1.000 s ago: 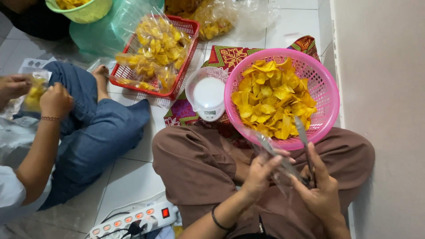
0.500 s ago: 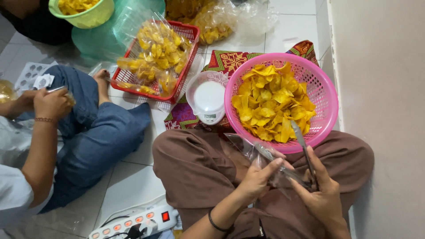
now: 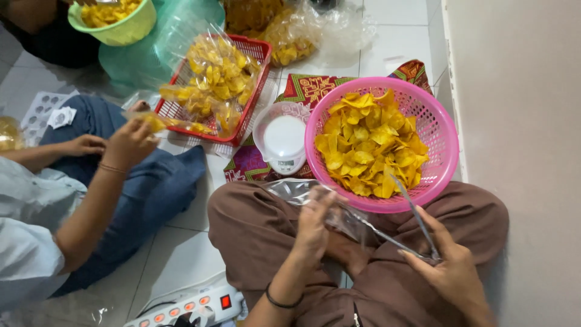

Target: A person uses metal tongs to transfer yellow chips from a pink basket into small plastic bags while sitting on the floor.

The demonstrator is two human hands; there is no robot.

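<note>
The person's left hand (image 3: 315, 224) is now pinching the mouth of a clear plastic bag (image 3: 315, 203) lying across the lap, just below the pink basket (image 3: 445, 142); half a second ago that hand was lower and more closed over the bag, so the bag is being worked open, ready to take chips. The right hand (image 3: 451, 272) is gripping metal tongs (image 3: 417, 221), whose tips are reaching up over the near rim of the pink basket into the yellow chips (image 3: 369, 142), much as before. Just left of the pink basket a white kitchen scale (image 3: 283, 142) is sitting on a patterned cloth (image 3: 318, 88), and further left a red basket (image 3: 251, 106) is holding filled chip bags (image 3: 215, 82). A co-worker's hand (image 3: 130, 142), left of the red basket, is holding another small bag, having risen since earlier. A power strip (image 3: 193, 309) is lying on the tiled floor (image 3: 181, 254) below, clear of the hands.
</note>
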